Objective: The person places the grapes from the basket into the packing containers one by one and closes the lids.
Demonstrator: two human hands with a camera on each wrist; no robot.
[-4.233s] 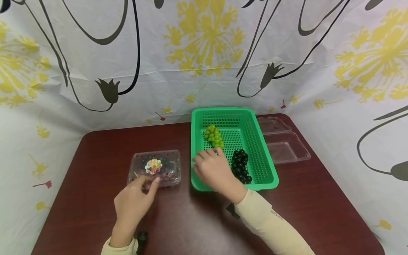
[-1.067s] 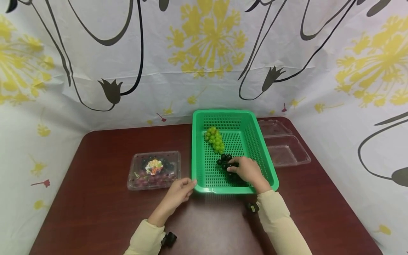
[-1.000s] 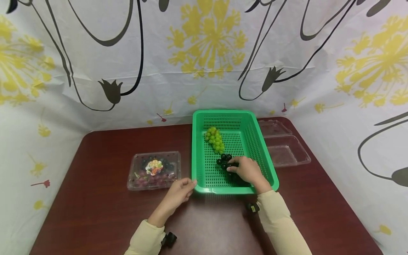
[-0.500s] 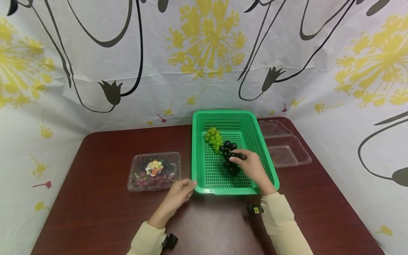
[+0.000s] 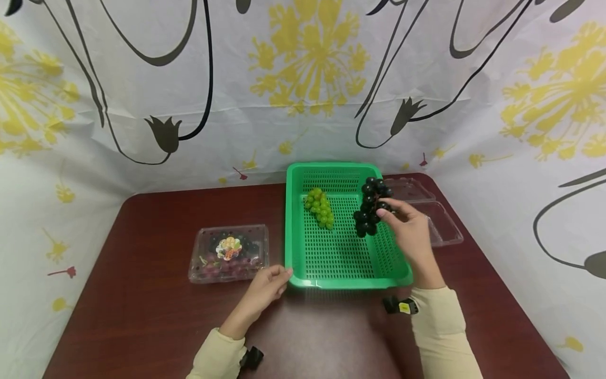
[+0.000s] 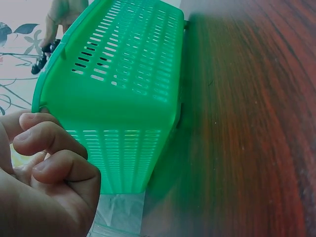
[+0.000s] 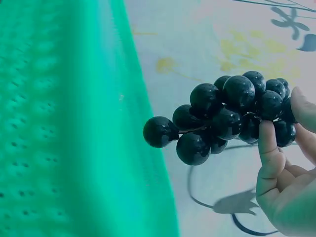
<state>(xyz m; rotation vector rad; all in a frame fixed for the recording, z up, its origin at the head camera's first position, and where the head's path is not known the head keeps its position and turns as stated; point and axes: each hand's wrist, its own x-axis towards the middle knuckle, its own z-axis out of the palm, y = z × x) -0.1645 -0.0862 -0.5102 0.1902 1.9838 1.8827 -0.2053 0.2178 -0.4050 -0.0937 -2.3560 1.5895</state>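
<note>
My right hand (image 5: 411,231) pinches a bunch of black grapes (image 5: 371,207) and holds it up above the right side of the green basket (image 5: 294,231). In the right wrist view the grapes (image 7: 227,116) hang clear of the basket wall, between thumb and fingers. My left hand (image 5: 266,287) grips the basket's near left corner at the rim. Curled fingers (image 6: 54,143) show against that corner in the left wrist view; the thumb is mostly hidden there. A bunch of green grapes (image 5: 319,208) lies inside the basket, toward its far left.
Left of the basket, a closed clear plastic box (image 5: 253,258) with a fruit sticker holds dark and reddish grapes. An open clear plastic box (image 5: 442,223) lies at the basket's right, partly behind my right hand. A patterned cloth (image 5: 227,105) hangs behind the dark red table (image 5: 142,295).
My right hand has lifted the black grapes off the basket floor and moved them up and to the right. Earlier my left hand went from the closed box to the basket corner, and stays there.
</note>
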